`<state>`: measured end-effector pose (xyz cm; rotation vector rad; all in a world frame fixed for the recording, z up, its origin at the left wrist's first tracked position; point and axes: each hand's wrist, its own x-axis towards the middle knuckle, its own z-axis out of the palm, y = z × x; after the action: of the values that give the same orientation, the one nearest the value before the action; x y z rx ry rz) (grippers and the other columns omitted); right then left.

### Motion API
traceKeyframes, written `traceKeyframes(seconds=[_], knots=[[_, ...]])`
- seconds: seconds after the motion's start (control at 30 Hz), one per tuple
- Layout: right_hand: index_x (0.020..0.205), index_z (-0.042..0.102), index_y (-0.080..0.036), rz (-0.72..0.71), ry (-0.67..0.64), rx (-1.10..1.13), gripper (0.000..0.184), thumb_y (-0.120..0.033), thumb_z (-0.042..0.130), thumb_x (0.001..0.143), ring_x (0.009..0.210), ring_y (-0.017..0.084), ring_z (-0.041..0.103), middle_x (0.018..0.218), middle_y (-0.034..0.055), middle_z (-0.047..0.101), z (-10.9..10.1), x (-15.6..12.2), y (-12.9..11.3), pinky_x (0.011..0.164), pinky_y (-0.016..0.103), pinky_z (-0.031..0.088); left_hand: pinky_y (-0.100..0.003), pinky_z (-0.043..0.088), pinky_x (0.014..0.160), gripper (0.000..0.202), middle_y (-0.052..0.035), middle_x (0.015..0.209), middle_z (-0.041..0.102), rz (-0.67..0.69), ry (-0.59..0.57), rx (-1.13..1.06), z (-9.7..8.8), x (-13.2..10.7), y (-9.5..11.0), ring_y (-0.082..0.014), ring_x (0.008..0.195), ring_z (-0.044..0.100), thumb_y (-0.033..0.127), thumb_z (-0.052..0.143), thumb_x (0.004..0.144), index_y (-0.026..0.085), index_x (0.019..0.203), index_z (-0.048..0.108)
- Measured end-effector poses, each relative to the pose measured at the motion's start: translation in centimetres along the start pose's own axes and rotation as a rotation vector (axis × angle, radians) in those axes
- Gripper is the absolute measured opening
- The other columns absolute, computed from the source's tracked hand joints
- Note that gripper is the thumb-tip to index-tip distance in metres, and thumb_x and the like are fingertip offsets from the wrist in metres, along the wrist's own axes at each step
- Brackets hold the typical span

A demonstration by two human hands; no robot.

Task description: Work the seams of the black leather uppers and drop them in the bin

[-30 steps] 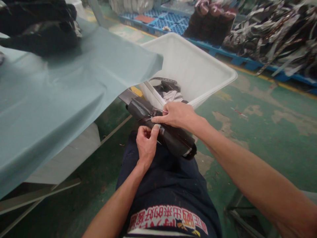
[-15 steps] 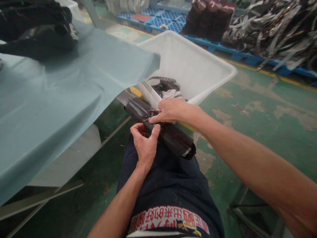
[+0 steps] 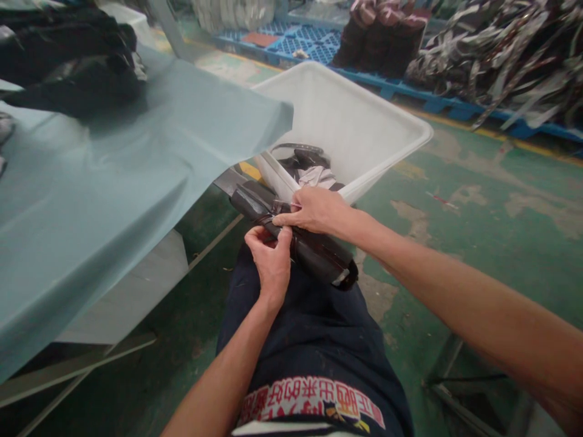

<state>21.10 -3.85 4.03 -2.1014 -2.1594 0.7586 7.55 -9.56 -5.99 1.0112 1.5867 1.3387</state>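
A dark brown, leather-like rolled bundle [image 3: 327,258] lies slantwise over my lap, with a thin cord [image 3: 293,246] wound around its middle. My left hand [image 3: 272,261] is at the near side of the roll, thumb and forefinger closed at the cord. My right hand [image 3: 319,209] reaches over the top from the right, its fingers bent in a pinch on a thin strand of the cord. Both thumbs almost meet above the winding. Exactly how the strands run between the fingertips is partly hidden.
A white plastic bin [image 3: 359,127] just beyond the bundle holds dark strips and pale cloth. To the left is a table with a pale blue-green cover [image 3: 150,164], bearing a dark pile [image 3: 77,67]. Blue pallets [image 3: 305,42] with stacked materials stand behind.
The hands and bundle stay almost in place. My left hand has shifted slightly right, its thumb closer to the right hand's fingertips. The view has moved a little.
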Motion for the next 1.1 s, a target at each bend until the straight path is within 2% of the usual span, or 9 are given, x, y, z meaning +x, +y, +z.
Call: traceKeyframes(seconds=[0.1,0.17,0.23,0.4,0.6,0.87,1.1], knots=[[0.075,0.067,-0.02,-0.091,-0.012,0.251,0.04,-0.055,0.065,0.094,0.067,0.016,0.056,0.069,0.0015,0.063,1.2,-0.2,1.7,0.062,0.031,0.032,-0.032,0.053,0.093,0.047,-0.0015,0.11,0.062,0.024,-0.012,-0.008,-0.1,0.0,-0.3,-0.0168,0.101,0.064,0.041,0.084,0.081,0.022,0.111,0.053],[0.074,0.063,-0.02,-0.142,-0.038,0.379,0.034,-0.047,0.064,0.093,0.063,0.013,0.049,0.066,-0.0018,0.058,1.7,-0.2,2.5,0.06,0.03,0.03,-0.033,0.054,0.094,0.048,-0.0025,0.111,0.064,0.033,-0.017,-0.009,-0.3,0.0,-0.4,-0.0177,0.103,0.065,0.043,0.085,0.081,0.022,0.111,0.054],[0.076,0.063,-0.02,-0.139,-0.032,0.414,0.028,-0.043,0.065,0.092,0.063,0.013,0.048,0.066,-0.0027,0.056,1.9,-0.2,2.8,0.06,0.03,0.03,-0.033,0.054,0.092,0.049,-0.0032,0.112,0.065,0.037,-0.023,-0.011,-0.3,0.0,-0.3,-0.018,0.102,0.067,0.045,0.085,0.082,0.022,0.111,0.054],[0.081,0.064,-0.021,-0.049,0.051,0.284,0.023,-0.042,0.067,0.091,0.069,0.015,0.048,0.072,-0.0012,0.06,1.8,-0.5,2.1,0.064,0.03,0.031,-0.033,0.056,0.088,0.057,-0.0052,0.114,0.067,0.032,0.035,-0.006,-0.3,-0.4,-0.1,-0.0187,0.099,0.069,0.044,0.089,0.078,0.022,0.116,0.053],[0.085,0.064,-0.022,-0.001,0.074,0.195,0.021,-0.042,0.065,0.093,0.071,0.017,0.049,0.08,0.0011,0.066,1.6,-1.0,1.5,0.065,0.031,0.031,-0.034,0.057,0.097,0.066,-0.0087,0.127,0.067,-0.014,0.033,-0.102,0.1,-0.4,0.0,-0.0195,0.111,0.071,0.043,0.091,0.078,0.021,0.128,0.052],[0.089,0.066,-0.022,0.005,0.074,0.158,0.026,-0.047,0.065,0.097,0.071,0.018,0.05,0.082,0.0027,0.069,1.7,-1.3,1.6,0.064,0.031,0.029,-0.034,0.057,0.099,0.06,-0.0101,0.125,0.072,-0.081,0.013,-0.136,0.0,0.2,1.5,-0.0204,0.112,0.072,0.045,0.092,0.08,0.02,0.122,0.057],[0.082,0.061,-0.023,0.03,0.07,0.191,0.029,-0.046,0.064,0.098,0.071,0.017,0.049,0.079,0.0017,0.066,1.7,-1.6,1.4,0.064,0.03,0.029,-0.037,0.057,0.101,0.056,-0.0094,0.122,0.072,-0.039,0.007,-0.087,0.1,0.6,0.9,-0.0217,0.112,0.072,0.046,0.089,0.082,0.021,0.12,0.056]])
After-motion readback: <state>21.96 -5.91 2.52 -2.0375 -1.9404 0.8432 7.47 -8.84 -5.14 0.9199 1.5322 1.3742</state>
